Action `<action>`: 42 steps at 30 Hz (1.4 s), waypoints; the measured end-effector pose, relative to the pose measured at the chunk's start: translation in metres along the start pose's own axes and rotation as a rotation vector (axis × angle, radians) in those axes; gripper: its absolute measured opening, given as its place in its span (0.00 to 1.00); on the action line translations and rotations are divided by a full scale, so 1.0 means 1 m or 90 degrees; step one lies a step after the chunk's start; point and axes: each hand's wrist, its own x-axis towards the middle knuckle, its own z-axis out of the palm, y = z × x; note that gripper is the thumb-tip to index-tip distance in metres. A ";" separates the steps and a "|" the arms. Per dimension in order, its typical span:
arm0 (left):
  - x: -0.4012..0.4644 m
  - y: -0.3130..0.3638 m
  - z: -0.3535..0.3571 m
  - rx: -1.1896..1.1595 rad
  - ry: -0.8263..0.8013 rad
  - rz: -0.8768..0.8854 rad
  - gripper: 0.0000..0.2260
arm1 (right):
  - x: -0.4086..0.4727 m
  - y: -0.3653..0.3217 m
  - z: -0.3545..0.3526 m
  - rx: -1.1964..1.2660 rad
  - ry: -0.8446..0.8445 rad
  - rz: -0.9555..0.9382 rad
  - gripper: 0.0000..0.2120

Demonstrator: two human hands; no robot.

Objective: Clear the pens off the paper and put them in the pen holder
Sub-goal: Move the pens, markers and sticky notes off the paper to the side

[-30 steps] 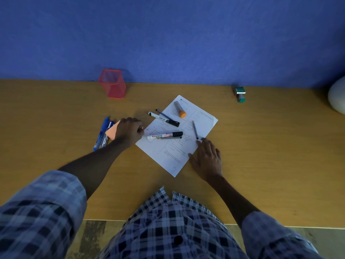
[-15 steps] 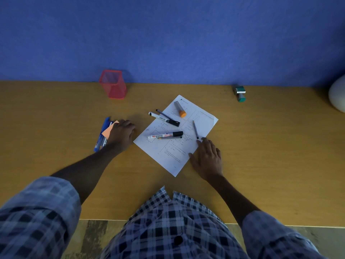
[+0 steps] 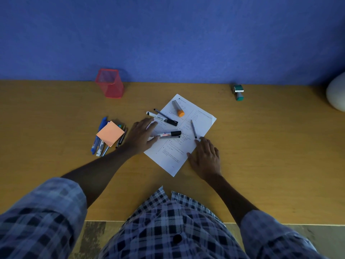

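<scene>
My left hand (image 3: 141, 136), fingers spread and empty, touches tip of marker (image 3: 166, 134) on paper (image 3: 169, 156). Marker axis 3–9 o'clock, cap at 3. Right hand (image 3: 206, 158) flat, pins paper edge. Pen holder (image 3: 110, 84) at 11 o'clock.

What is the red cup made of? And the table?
The red cup looks like metal or plastic mesh: light shows through its walls in a fine grid. Which of the two, I cannot tell. The table looks like wood or a wood-look laminate, smooth and matte, with faint grain lines.

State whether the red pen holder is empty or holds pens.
Empty: the pen holder stands upright and nothing shows inside its mesh or above its rim.
</scene>
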 end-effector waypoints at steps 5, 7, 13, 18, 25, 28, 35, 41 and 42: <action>0.028 0.011 0.004 0.046 -0.094 0.053 0.33 | 0.000 0.001 0.001 0.006 0.009 -0.003 0.28; 0.037 0.013 0.004 0.057 -0.117 0.072 0.33 | 0.000 0.002 0.002 0.006 0.009 0.001 0.29; 0.057 0.015 0.006 0.120 -0.184 0.113 0.38 | 0.000 0.003 0.004 0.000 0.000 0.001 0.29; 0.064 0.020 0.010 0.176 -0.129 0.170 0.28 | 0.000 0.003 0.006 0.000 0.008 0.003 0.30; 0.064 0.034 0.013 0.153 -0.098 0.142 0.21 | 0.000 0.003 0.010 -0.001 0.008 0.011 0.30; 0.064 0.039 0.013 0.158 -0.115 0.119 0.23 | 0.000 0.002 0.009 -0.001 0.008 0.015 0.30; 0.055 0.041 0.017 0.135 -0.121 0.085 0.22 | 0.000 0.003 0.010 0.005 0.008 0.010 0.30; 0.038 0.030 0.015 0.127 -0.071 0.027 0.20 | -0.001 0.003 0.009 0.004 0.012 0.009 0.29; 0.034 0.025 0.015 0.119 -0.069 0.008 0.21 | -0.001 0.003 0.009 0.004 0.012 0.007 0.29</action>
